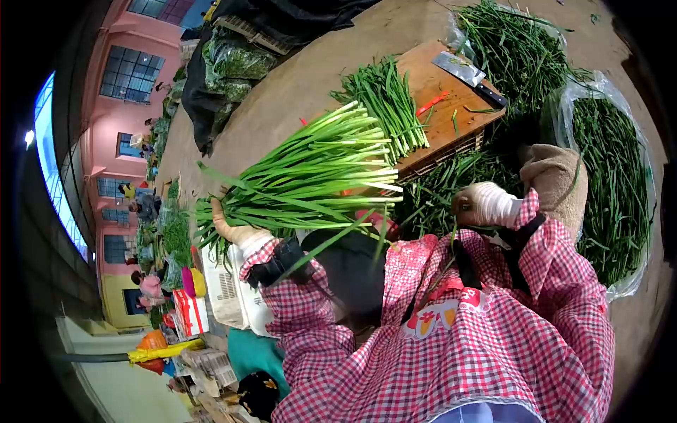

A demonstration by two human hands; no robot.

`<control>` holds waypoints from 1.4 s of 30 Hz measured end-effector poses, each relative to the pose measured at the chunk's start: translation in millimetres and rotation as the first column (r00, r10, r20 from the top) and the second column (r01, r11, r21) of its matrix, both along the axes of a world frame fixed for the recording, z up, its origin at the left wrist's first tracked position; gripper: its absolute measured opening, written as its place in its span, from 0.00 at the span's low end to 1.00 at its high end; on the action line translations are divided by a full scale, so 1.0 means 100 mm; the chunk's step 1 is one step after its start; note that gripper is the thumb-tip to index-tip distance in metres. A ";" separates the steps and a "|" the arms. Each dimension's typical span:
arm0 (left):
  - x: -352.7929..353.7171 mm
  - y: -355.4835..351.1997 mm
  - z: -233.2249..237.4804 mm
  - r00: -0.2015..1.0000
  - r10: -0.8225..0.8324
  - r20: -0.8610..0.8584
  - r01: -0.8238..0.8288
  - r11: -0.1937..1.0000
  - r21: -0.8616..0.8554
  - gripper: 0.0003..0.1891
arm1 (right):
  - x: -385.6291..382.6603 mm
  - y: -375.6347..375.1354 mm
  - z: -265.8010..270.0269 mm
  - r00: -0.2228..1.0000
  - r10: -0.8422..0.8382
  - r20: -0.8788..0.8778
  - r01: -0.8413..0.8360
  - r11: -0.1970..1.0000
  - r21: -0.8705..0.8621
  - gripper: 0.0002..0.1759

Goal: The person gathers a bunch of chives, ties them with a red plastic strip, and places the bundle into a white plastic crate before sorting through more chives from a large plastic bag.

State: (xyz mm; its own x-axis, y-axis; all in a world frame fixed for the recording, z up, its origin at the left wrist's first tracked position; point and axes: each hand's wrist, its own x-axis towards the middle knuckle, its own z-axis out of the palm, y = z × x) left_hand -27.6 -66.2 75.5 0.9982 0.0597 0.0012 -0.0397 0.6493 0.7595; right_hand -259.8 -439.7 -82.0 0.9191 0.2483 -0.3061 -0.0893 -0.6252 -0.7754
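Observation:
My left hand (pixel 233 227) is closed round the leafy end of a large bunch of garlic chives (pixel 310 166). The pale cut ends fan out to the right. My right hand (pixel 485 204), wrapped in white cloth, has its fingers curled over near my lap. A thin green leaf hangs just below it; whether the fingers grip anything is not clear. Loose chive leaves (pixel 441 190) lie beside this hand. A smaller bunch of chives (pixel 388 106) rests on the wooden board (pixel 441 141), along with a cleaver (pixel 469 76) and red ties (pixel 431 103).
Clear plastic bags of greens (pixel 613 176) stand at the right, with another heap of greens (pixel 515 49) above. A beige sack (pixel 557 176) sits by my right arm. White crates (pixel 233 289) are at my left. Other people and produce piles appear at the far left.

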 end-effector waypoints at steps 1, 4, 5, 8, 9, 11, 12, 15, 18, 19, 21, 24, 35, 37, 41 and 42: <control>-0.05 -0.07 0.05 0.995 0.083 -0.058 -0.083 0.997 0.010 0.22 | -0.08 -0.04 0.06 0.984 0.072 0.161 0.012 0.883 -0.468 0.20; -0.01 0.05 -0.07 1.000 0.008 -0.012 -0.008 1.000 -0.007 0.20 | -0.15 0.05 0.35 0.899 -0.172 0.404 0.195 0.981 -0.016 0.33; 0.05 0.07 -0.11 0.998 0.051 -0.038 -0.052 0.998 -0.026 0.20 | -0.17 0.14 0.61 0.833 -0.209 0.511 0.160 0.977 0.139 0.34; -0.04 -0.08 -0.07 0.994 0.105 -0.026 -0.103 0.991 0.080 0.19 | -0.08 0.44 1.01 0.713 -0.083 0.696 0.044 0.996 0.073 0.36; -0.06 -0.11 -0.06 0.993 0.114 -0.024 -0.111 0.988 0.105 0.18 | -0.04 0.52 1.05 0.698 -0.002 0.717 0.052 0.998 -0.047 0.36; 0.02 -0.09 -0.15 0.995 0.097 0.010 -0.098 0.995 0.021 0.17 | 0.07 0.67 1.19 0.816 0.180 0.549 -0.032 0.963 -0.268 0.29; 0.02 -0.10 -0.16 0.995 0.104 0.008 -0.104 0.994 0.018 0.17 | 0.14 0.74 1.12 0.797 0.183 0.576 -0.038 0.966 -0.255 0.27; -0.09 -0.29 -0.11 0.970 0.242 0.012 -0.242 0.967 0.082 0.17 | 0.26 0.91 0.97 0.869 0.021 0.495 -0.012 1.000 -0.022 0.20; -0.12 -0.28 -0.09 0.994 0.106 -0.001 -0.106 0.994 -0.027 0.16 | 0.34 0.85 0.73 0.839 0.215 0.499 -0.063 0.950 -0.305 0.10; -0.08 -0.23 -0.13 0.993 0.122 0.004 -0.122 0.993 -0.008 0.17 | 0.27 0.76 0.68 0.879 0.183 0.439 -0.061 0.959 -0.278 0.11; 0.03 -0.10 -0.19 0.989 0.150 0.013 -0.151 0.988 0.032 0.18 | 0.17 0.57 0.65 0.928 0.250 0.278 -0.126 0.910 -0.396 0.15; 0.11 0.00 -0.26 0.994 0.107 0.001 -0.107 0.994 -0.015 0.18 | -0.01 0.25 0.26 0.980 0.198 -0.007 -0.177 0.861 -0.476 0.14; 0.05 -0.18 -0.21 0.982 0.180 -0.062 -0.178 0.983 0.035 0.17 | 0.05 0.81 0.60 0.904 -0.426 0.018 0.305 0.674 0.672 0.24; 0.02 -0.21 -0.21 0.977 0.207 -0.050 -0.207 0.978 0.004 0.17 | 0.14 0.94 0.51 0.920 -0.392 0.027 0.278 0.698 0.660 0.22; -0.02 -0.19 -0.20 0.979 0.199 -0.039 -0.199 0.980 0.010 0.19 | 0.23 1.12 0.21 0.916 -0.340 -0.214 0.358 0.449 0.818 0.29; -0.02 -0.18 -0.20 0.981 0.189 -0.049 -0.190 0.982 -0.001 0.19 | 0.24 1.13 0.17 0.911 -0.350 -0.217 0.366 0.447 0.816 0.30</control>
State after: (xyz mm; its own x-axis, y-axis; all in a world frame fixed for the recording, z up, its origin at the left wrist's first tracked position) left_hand -29.4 -84.3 55.0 0.9677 0.2476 -0.0477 -0.1257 0.6377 0.7600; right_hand -235.6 -326.8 -65.3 0.9862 0.0416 -0.1605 -0.1640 0.3900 -0.9061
